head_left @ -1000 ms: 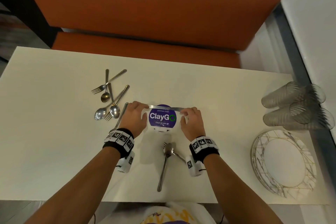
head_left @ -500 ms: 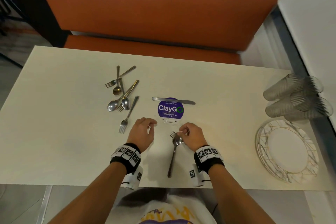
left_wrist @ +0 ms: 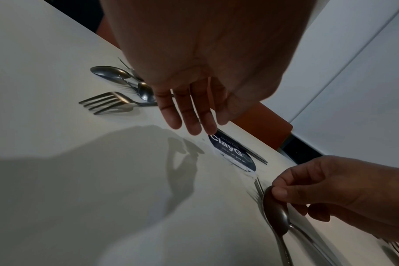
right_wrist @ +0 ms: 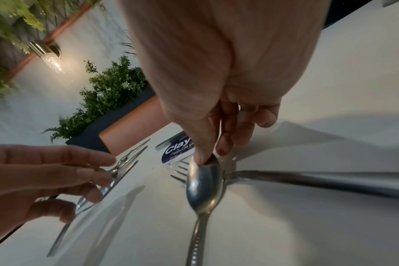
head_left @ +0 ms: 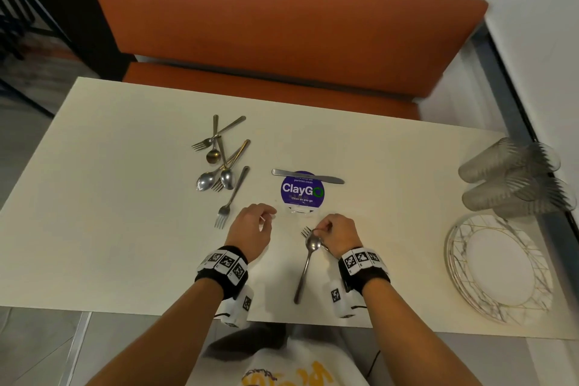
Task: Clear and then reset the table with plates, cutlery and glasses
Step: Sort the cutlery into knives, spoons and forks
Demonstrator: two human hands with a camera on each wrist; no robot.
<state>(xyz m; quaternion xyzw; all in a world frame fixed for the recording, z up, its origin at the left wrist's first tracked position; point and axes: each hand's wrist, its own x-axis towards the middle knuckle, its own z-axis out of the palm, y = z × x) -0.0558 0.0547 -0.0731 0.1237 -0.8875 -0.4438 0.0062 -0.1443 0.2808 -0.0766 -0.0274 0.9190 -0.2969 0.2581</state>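
Observation:
A spoon [head_left: 308, 257] lies across a fork [head_left: 305, 231] near the table's front edge, also seen as the spoon [right_wrist: 204, 185] over the fork [right_wrist: 307, 180] in the right wrist view. My right hand [head_left: 319, 232] pinches the tip of the spoon's bowl between thumb and forefinger. My left hand [head_left: 269, 213] hovers just left of it, fingers [left_wrist: 189, 111] relaxed and empty. A knife [head_left: 307, 176] lies across the top of a purple round sticker [head_left: 302, 189].
A heap of spoons and forks [head_left: 219, 160] and a lone fork [head_left: 232, 197] lie to the left. Several glasses [head_left: 513, 178] lie on their sides at the right edge, above a stack of plates [head_left: 463, 285]. An orange bench [head_left: 266, 25] stands behind the table [head_left: 109, 197].
Both hands left the knife on the sticker and drew back toward the front edge. My right hand took hold of the spoon's bowl; the left came away empty.

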